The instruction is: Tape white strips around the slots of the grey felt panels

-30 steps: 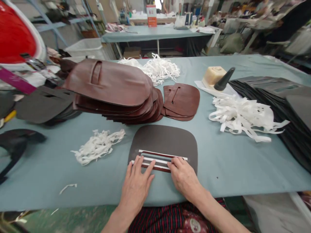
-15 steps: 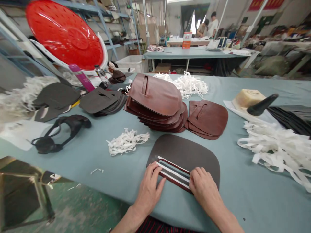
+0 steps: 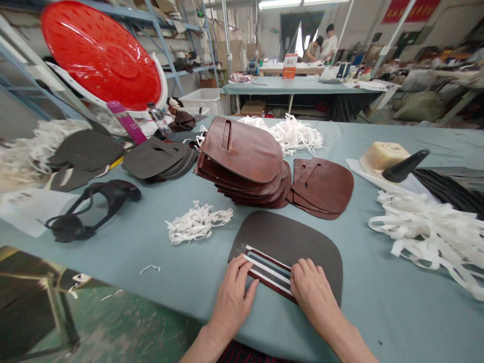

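A dark grey rounded panel point(image 3: 291, 234) lies on the blue-green tabletop near its front edge. Along its lower part runs a slot with reddish-brown edges and white strips point(image 3: 268, 271). My left hand point(image 3: 234, 290) rests at the slot's left end, thumb and fingertips pinching the edge and strip there. At the right end my right hand point(image 3: 312, 285) has its fingers curled and pressed together on the strips; its fingertips are partly hidden. Just behind the panel rises a stack of brown leather pieces point(image 3: 242, 151), with a few more brown pieces point(image 3: 325, 186) beside it.
White strips lie in piles at the centre left point(image 3: 198, 222), right point(image 3: 427, 232) and back. Grey pieces point(image 3: 155, 159), a black strapped object point(image 3: 102, 206) and a red basin point(image 3: 102, 55) are leftward. A black-handled tool point(image 3: 404, 166) touches a cream block. People stand far back.
My right hand has shifted slightly left along the slot. My left hand stays at the left end. The view has tilted up slightly.
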`<state>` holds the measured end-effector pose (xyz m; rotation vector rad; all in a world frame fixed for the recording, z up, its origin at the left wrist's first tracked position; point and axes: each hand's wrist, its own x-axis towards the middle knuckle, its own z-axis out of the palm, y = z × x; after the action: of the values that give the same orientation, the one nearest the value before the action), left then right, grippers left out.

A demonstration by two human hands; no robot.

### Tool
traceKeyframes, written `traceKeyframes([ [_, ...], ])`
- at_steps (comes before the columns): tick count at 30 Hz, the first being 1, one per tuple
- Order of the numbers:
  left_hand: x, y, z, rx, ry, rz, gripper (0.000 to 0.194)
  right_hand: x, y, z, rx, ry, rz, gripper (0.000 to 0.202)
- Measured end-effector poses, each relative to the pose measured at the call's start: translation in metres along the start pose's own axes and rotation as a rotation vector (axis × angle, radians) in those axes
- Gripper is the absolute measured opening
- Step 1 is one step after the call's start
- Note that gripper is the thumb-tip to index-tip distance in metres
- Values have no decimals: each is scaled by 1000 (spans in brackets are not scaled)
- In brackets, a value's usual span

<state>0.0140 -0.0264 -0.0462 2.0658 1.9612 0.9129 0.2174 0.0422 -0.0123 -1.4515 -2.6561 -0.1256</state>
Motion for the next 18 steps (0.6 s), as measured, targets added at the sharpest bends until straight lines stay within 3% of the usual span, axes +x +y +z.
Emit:
traceKeyframes([
  [6,0,2,-2,-52,12,-30,29,-3,-9,1,134,32,45,12],
  [9,1,2,-2,-96,8,-40,30,8,-30,4,149,32,64,11],
  [14,2,1,-5,-124,21,-72,48,35,-74,7,276,34,18,19],
  [18,2,-4,-4,-60,-57,40,57,39,-91,14,285,130,-95,26],
])
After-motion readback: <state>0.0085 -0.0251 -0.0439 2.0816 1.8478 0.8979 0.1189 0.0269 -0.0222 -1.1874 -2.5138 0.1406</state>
